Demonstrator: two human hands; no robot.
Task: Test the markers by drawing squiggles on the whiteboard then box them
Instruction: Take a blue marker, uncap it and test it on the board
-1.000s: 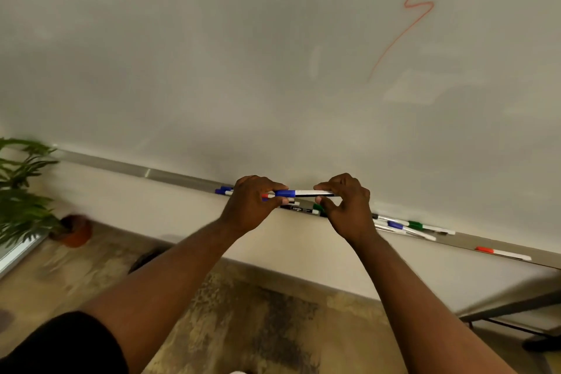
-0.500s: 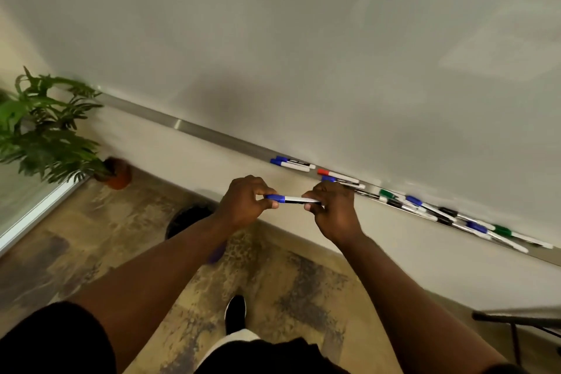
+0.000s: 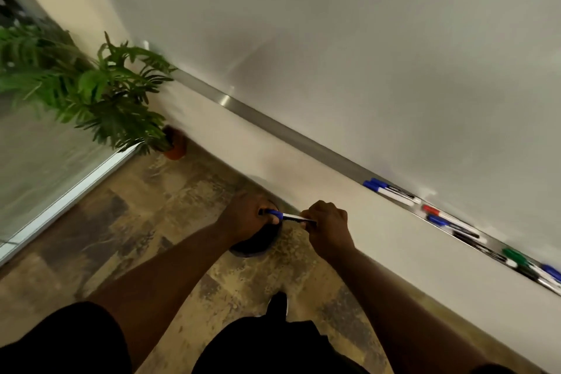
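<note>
Head view | blue marker (image 3: 287,217) held level below the tray (image 3: 303,137), left of the spare markers (image 3: 391,193) lying in it | left hand (image 3: 246,217) curled round its blue cap (image 3: 274,215), right hand (image 3: 329,226) pinching the barrel (image 3: 296,218) | likely uncapping: pull straight along the barrel, grip firm.

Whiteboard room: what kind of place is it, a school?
Likely an office or meeting room, maybe a classroom: a big wall whiteboard with markers on its tray, a potted plant, and a glass wall beside it.
</note>
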